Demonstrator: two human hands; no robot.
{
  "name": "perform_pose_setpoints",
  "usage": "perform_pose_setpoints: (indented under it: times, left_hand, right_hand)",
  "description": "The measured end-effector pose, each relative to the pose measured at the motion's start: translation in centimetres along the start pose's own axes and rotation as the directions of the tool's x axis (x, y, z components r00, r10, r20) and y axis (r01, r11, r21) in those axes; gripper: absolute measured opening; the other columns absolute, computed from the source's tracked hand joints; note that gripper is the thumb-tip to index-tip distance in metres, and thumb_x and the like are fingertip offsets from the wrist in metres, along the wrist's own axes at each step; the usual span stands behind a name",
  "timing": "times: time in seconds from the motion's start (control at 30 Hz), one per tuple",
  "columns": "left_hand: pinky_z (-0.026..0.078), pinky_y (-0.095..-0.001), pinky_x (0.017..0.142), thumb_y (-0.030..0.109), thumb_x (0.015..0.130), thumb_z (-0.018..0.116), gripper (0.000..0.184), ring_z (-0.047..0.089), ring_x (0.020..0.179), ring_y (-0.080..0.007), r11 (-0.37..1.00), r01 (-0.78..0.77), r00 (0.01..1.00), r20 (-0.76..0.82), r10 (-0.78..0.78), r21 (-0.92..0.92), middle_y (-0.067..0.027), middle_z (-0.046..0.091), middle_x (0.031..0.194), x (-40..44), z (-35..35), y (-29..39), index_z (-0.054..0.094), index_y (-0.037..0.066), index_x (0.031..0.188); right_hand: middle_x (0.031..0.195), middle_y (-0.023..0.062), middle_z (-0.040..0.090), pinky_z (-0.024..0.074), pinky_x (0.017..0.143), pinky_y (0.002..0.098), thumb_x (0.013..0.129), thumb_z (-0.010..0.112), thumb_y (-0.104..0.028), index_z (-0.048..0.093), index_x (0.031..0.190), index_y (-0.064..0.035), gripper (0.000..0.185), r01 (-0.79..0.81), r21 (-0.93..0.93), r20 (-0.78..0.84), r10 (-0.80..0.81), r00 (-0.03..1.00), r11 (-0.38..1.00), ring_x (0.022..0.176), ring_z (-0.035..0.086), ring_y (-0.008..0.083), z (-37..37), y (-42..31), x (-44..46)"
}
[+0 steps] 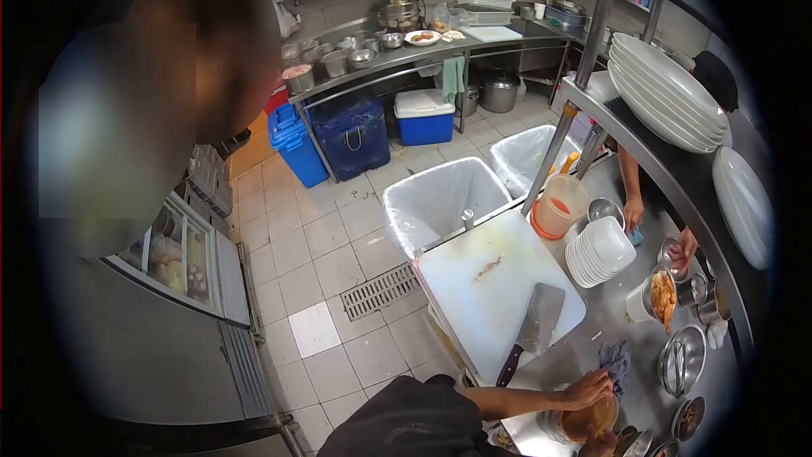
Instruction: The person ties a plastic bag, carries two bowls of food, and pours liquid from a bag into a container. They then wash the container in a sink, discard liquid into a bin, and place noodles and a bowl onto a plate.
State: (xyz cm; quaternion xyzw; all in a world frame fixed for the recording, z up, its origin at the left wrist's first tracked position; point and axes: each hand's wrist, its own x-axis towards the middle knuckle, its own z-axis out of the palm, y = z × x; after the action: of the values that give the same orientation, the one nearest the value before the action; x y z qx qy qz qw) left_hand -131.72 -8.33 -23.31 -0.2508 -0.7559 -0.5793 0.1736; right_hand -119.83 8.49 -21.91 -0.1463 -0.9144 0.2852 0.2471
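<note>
A round container of orange-brown sauce [588, 420] stands at the bottom right, at the steel counter. My left hand [589, 390] is at its upper rim, with the fingers bent round the edge. At the lower rim my right hand [599, 443] shows only in part, its fingers closed; what they hold is hidden. A crumpled grey-blue cloth [617, 369] lies just beyond my left hand. Near my left forearm, a cleaver [541, 319] with a dark handle rests on the white cutting board [457, 288], beside a small brown scrap.
Stacked white dishes [592, 261], a clear tub [562, 203] and a steel bowl with tongs [682, 361] occupy the counter. Across it, a co-worker's hand [680, 252] holds a small metal bowl. A lined bin [448, 195] adjoins the board. Another person [127, 118] stands at left.
</note>
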Motion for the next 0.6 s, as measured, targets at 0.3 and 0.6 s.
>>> perform_pose_setpoints:
  times: [0.3,0.6]
  left_hand:
    - [0.044,-0.0365,0.079,0.016,0.084,0.058,0.011,0.054,0.087,-0.0264,0.993,0.052,0.988,0.149,-0.036,-0.106,-0.0106,0.057,0.093,1.6,-3.8,3.1,0.056,0.006,0.088]
    - [0.048,-0.0293,0.082,0.019,0.096,0.052,0.027,0.061,0.094,-0.0158,0.75,0.601,0.757,0.496,-0.425,-0.275,-0.0092,0.067,0.103,2.9,-6.4,0.2,0.063,0.0,0.111]
  right_hand:
    - [0.07,0.0086,0.063,0.0476,0.055,0.032,0.07,0.081,-0.019,0.06,0.077,-0.0014,0.029,-0.103,0.379,0.025,0.101,0.995,0.92,0.061,0.059,0.0176,2.2,-0.9,-0.4]
    - [0.108,0.0159,0.061,0.0445,0.089,0.0419,0.061,0.083,-0.028,0.06,0.113,-0.0062,0.061,0.184,-0.178,0.412,-0.096,0.906,0.967,0.104,0.057,0.0343,-2.6,-10.8,6.7]
